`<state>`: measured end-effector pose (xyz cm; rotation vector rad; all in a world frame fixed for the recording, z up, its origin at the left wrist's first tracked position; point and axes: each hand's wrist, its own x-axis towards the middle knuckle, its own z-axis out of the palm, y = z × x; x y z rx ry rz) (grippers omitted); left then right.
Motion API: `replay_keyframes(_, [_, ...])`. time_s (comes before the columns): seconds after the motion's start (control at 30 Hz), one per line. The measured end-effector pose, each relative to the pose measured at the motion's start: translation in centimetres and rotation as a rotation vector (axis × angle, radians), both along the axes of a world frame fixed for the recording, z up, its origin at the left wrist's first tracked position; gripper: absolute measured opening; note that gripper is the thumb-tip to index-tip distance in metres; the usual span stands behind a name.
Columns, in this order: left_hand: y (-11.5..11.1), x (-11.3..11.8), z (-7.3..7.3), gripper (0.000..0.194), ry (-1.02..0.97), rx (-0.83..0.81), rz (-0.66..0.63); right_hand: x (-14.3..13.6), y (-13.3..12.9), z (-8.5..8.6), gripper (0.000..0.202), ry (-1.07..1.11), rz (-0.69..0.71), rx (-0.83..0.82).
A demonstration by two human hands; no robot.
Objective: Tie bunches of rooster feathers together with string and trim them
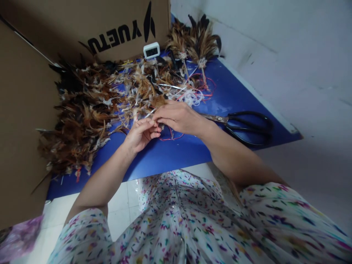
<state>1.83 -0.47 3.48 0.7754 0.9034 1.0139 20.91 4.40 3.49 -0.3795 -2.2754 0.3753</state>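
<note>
Over the blue table, the fingertips of my left hand [143, 134] and my right hand [180, 116] meet in a pinch. A thin red string [172, 139] runs from between the fingers and curves in a loop below my right palm. Brown feathers [159, 101] lie just beyond my right fingers, partly hidden by that hand. A white strip [150, 113] pokes out near the fingertips. To the right, scissors [247, 126] with black handles have their blades partly behind my right wrist.
Loose brown and black feathers [82, 121] heap across the left and back of the blue table [170, 157]. Feather bundles on sticks [202, 40] lie at the back right, near tangled white strips [191, 97]. A small white digital clock [151, 50] stands before a cardboard box [123, 22]. A wall [288, 55] borders the right.
</note>
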Motion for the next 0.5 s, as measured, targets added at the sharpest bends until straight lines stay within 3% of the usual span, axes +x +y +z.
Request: replay_keyframes(0.5, [-0.16, 0.18, 0.35, 0.023, -0.016, 0.016, -0.008, 0.24, -0.62, 0.85, 0.024, -0.009, -0.004, -0.087])
